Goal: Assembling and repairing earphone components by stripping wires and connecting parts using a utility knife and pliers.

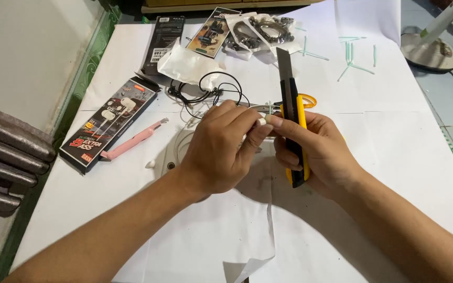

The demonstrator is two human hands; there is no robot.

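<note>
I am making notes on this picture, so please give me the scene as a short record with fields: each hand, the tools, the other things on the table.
left hand: left hand pinches a small white piece at its fingertips, with a thin white cable running from it
right hand: right hand holds a yellow and black utility knife, blade out, pointing away from the person
surface: table covered with white paper
nearby: pink utility knife, black earphone box, black earphone cable
far side: clear bags of parts, pale green sticks

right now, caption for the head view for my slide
Left hand pinches a white cable while the right hand holds a yellow utility knife.
</note>
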